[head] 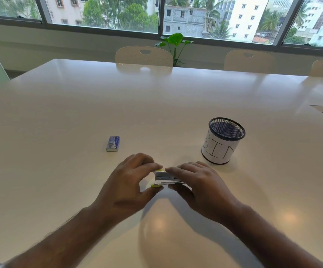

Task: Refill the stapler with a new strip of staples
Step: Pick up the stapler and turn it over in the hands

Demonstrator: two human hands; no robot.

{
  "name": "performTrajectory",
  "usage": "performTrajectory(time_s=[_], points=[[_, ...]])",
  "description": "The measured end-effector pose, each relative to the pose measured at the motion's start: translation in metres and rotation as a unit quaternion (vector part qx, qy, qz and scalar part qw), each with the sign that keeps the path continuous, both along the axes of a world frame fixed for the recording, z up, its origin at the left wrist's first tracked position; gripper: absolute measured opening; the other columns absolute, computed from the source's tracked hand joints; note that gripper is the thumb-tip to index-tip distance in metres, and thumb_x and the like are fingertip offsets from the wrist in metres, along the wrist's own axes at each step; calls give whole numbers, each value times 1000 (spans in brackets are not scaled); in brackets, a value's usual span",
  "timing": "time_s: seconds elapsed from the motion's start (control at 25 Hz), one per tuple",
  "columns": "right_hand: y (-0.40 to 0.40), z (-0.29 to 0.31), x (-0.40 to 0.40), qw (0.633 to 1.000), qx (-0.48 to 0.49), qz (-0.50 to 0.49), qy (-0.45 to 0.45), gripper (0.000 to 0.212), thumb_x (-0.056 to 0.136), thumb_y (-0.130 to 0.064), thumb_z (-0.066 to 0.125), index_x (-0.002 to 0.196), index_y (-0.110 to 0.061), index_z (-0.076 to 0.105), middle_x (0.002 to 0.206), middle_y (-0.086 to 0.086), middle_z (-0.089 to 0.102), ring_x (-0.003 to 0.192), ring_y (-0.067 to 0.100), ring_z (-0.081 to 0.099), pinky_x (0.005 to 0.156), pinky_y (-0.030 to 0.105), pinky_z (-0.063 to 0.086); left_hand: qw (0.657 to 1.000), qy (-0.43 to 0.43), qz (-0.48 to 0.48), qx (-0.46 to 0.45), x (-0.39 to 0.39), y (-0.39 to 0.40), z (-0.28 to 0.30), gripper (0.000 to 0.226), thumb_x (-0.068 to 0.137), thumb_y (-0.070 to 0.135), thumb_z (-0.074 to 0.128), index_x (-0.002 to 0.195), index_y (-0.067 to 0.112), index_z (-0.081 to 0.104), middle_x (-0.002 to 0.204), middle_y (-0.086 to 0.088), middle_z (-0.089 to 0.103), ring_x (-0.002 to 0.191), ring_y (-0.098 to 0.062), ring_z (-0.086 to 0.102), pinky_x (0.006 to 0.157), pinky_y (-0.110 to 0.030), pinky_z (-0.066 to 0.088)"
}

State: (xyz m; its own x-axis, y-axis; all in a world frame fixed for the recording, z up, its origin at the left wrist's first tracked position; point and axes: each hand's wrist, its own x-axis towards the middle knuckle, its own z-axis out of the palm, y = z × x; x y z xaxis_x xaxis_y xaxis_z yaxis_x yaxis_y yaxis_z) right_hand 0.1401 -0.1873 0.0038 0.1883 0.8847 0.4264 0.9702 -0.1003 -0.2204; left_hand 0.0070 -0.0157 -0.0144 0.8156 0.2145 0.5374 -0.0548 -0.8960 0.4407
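A: Status? Where's the stapler (166,178)?

B: Near edge of the table (79,105), centre, between both hands. The left hand (129,182) pinches its green end, thumb below, fingers on top. The right hand (199,184) clamps the other end, fingers over the metal top. Both are gripping it.

A: Open or closed?

B: Can't tell. Metal rail shows between the hands, but fingers cover the hinge. Looks like the person is working it open, or sliding the tray.

A: Advice for the step?

B: Pin the base with one hand and pull straight with the other. No twisting, or the channel may jam. Keep fingertips off the spring pusher.

A: Staples?

B: Box (113,144) sits to the left, further back, well apart from the hands. It looks closed; contents not visible.

A: Other containers?

B: Mesh cup (222,141) labelled "BIN" stands upright to the right, near the right hand. Inside looks dark; can't tell if anything's in it.
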Motion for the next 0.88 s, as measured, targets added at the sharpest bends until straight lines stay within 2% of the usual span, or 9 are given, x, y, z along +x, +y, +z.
performTrajectory(time_s=[0.12, 0.28, 0.4, 0.52, 0.68, 0.76, 0.84, 0.88], points=[[1, 0, 0, 1000, -7, 7, 0, 29, 92, -28, 60, 118, -19, 69, 103, -2, 74, 87, 17, 67, 75, 30, 51, 1000, 6, 3, 20, 0, -1, 0, 32, 76, 36, 76, 102, 17, 75, 85, 2, 65, 77, -16, 59, 64, -33, 54], [1, -1, 1, 1000, -4, -2, -2, 31, 91, -29, 63, 120, -19, 67, 107, -2, 74, 92, 17, 67, 77, 29, 51, 1000, 12, 8, 15, 0, -2, 1, 34, 76, 36, 76, 105, 18, 73, 95, 2, 67, 86, -15, 61, 74, -31, 53], [2, -1, 1, 1000, -11, 5, 0, 29, 93, -31, 60, 119, -20, 68, 107, -4, 74, 93, 16, 67, 78, 31, 51, 999, 10, 16, 26, 0, -3, 1, 30, 76, 35, 74, 101, 19, 75, 86, 3, 66, 78, -15, 60, 67, -34, 54], [1, 0, 1, 1000, -3, -6, 4, 31, 90, -30, 64, 119, -20, 68, 107, -3, 74, 93, 15, 67, 79, 27, 50, 1000, 2, 15, 18, 0, -2, 1, 36, 76, 36, 75, 106, 17, 73, 95, 2, 67, 85, -15, 61, 73, -31, 53], [2, -2, 0, 1000, 0, 5, 7, 27, 90, -29, 65, 115, -20, 69, 103, -3, 75, 88, 16, 66, 76, 28, 51, 999, -2, 9, 32, 1, -1, -1, 30, 75, 34, 74, 100, 18, 75, 85, 3, 65, 76, -13, 59, 65, -29, 51], [2, -3, 1, 1000, 6, -5, 12, 28, 89, -28, 67, 116, -21, 69, 103, -4, 74, 88, 15, 65, 76, 28, 51, 1000, -2, 10, 24, 1, 0, -4, 32, 76, 36, 74, 103, 19, 73, 91, 5, 65, 81, -12, 59, 69, -29, 52], [2, -5, 2, 995, 6, -20, 98, 34, 87, -30, 70, 120, -23, 66, 102, -7, 70, 86, 10, 62, 74, 25, 51, 1000, -10, 4, 24, 0, 2, -5, 35, 78, 37, 74, 109, 21, 70, 100, 6, 63, 90, -11, 58, 76, -29, 51], [2, -6, 2, 982, -5, -21, 186, 36, 86, -33, 70, 121, -24, 64, 97, -10, 67, 80, 6, 60, 71, 23, 49, 999, -18, 1, 28, 0, 3, -5, 34, 79, 35, 74, 111, 23, 68, 102, 7, 61, 92, -10, 58, 78, -28, 51]])
